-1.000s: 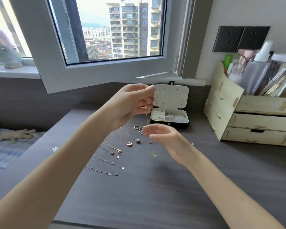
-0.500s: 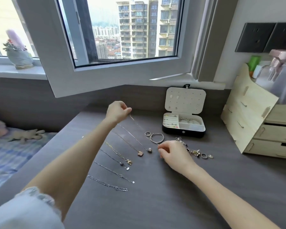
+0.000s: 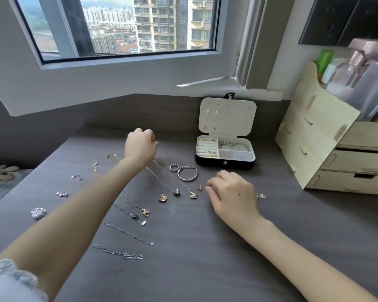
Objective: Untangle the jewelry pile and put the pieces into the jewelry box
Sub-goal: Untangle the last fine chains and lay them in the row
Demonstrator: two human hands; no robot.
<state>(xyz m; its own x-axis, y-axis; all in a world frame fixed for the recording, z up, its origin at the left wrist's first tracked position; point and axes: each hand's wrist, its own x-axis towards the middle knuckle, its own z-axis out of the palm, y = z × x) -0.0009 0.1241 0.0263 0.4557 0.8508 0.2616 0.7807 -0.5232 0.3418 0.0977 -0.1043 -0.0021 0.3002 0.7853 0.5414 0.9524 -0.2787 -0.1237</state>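
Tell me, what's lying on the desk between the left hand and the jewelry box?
In the head view, a small silver ring and a silver bangle lie between the left hand and the jewelry box.

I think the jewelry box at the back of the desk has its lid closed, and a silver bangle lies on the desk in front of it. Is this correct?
Not quite. The head view shows the jewelry box with its lid open, standing upright, and pieces visible in its compartments. The rest holds: the silver bangle lies on the desk in front of it.
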